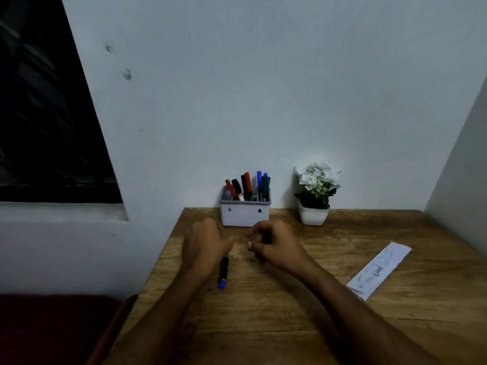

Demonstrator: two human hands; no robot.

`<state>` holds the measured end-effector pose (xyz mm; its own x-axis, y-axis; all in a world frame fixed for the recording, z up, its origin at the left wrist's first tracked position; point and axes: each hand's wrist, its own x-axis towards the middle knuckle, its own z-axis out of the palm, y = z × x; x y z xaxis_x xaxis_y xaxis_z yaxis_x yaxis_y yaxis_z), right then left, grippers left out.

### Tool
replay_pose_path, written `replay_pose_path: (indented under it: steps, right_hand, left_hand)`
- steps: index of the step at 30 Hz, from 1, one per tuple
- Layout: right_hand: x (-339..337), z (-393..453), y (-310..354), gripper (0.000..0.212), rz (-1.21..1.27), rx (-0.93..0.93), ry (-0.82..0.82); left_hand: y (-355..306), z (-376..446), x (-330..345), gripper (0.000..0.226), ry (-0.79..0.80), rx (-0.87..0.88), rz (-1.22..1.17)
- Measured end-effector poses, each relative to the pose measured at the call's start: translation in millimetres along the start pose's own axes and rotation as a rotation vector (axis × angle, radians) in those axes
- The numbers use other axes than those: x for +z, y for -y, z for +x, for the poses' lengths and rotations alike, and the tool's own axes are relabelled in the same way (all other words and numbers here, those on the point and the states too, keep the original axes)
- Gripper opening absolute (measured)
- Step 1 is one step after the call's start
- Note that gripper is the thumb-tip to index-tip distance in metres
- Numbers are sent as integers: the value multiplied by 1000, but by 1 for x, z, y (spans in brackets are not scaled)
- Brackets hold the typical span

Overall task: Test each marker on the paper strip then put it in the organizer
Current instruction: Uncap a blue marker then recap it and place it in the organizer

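My left hand (205,246) is closed around a black marker with a blue end (223,275). The marker slants down toward me just above the wooden table (263,312). My right hand (274,243) hovers close beside it with fingers curled and pinched, and nothing shows between them. Right behind both hands stands the white organizer (245,216), which holds several red, black, blue and green markers (247,187). The white paper strip (379,271), with scribbles on it, lies flat at the right of the table.
A small white pot of white flowers (315,204) stands to the right of the organizer against the wall. The table's left edge runs diagonally past my left forearm. A side wall borders the table on the right.
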<state>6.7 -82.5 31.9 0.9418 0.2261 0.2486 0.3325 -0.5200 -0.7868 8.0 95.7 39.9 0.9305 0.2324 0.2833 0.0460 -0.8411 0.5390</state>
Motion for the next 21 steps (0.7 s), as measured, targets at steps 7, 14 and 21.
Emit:
replay_pose_path:
  steps: [7,14,21]
  right_hand:
    - [8,-7,1,16,-25,52,22]
    - [1,-9,1,10,25,127,-9]
    - [-15,-14,4,20,294,207,-115]
  left_hand:
    - [0,-13,12,25,75,-42,95]
    - [-11,-10,7,17,142,-109,-15]
    - [-47,-10,-8,6,382,-271,-820]
